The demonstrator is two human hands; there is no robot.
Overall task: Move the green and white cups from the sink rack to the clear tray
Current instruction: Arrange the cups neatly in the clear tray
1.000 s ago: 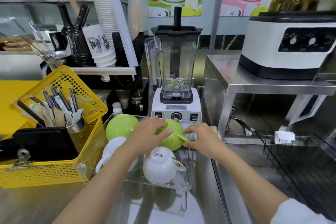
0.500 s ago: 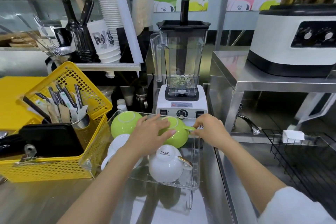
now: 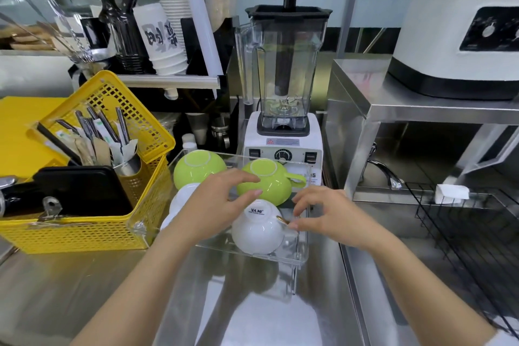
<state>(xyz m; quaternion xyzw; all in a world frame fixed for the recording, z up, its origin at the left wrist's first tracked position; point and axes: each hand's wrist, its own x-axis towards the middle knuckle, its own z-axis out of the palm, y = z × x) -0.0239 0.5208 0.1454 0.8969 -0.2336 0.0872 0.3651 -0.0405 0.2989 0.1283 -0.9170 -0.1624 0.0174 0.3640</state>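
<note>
Cups are upside down in the clear tray (image 3: 303,257). The front white cup (image 3: 257,229) has "YAMI" on its base; the print under that is too tiny to read. My left hand (image 3: 222,205) is loose, fingertips on the right green cup (image 3: 265,187), hiding most of a second white cup (image 3: 182,195). My right hand (image 3: 331,218) is curled by the front cup's handle, can't tell if it's pinching. Blender (image 3: 283,146) label is cut off at "05".

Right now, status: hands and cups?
Left hand on upturned green ceramic cup. Right hand at handle of white ceramic cup, grip unclear. Both in clear plastic tray.
</note>
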